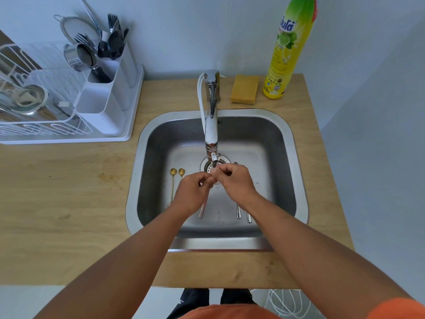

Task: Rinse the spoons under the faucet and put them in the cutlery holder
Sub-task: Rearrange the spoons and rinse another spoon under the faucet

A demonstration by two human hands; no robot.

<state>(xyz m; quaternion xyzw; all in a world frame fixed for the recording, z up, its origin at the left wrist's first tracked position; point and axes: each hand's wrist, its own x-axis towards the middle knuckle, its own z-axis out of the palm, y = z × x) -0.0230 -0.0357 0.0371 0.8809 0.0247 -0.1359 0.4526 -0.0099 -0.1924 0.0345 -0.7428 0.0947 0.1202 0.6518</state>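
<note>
Both hands meet under the faucet (211,125) spout, over the steel sink (296,171). My left hand (192,192) is closed on a pink-handled spoon (203,209) whose handle hangs down below the fist. My right hand (234,183) pinches the same spoon's upper end, which the fingers hide. Two gold spoons (172,180) lie on the sink floor at the left. Two silver handles (239,212) lie at the right, partly under my right wrist. The white cutlery holder (103,93) stands at the left on the drying rack, with dark cutlery in its rear compartment.
A white wire dish rack (34,107) with a bowl and strainer sits at the far left on a tray. A yellow sponge (244,92) and a tall dish soap bottle (289,49) stand behind the sink. The wooden counter (69,192) surrounds the sink.
</note>
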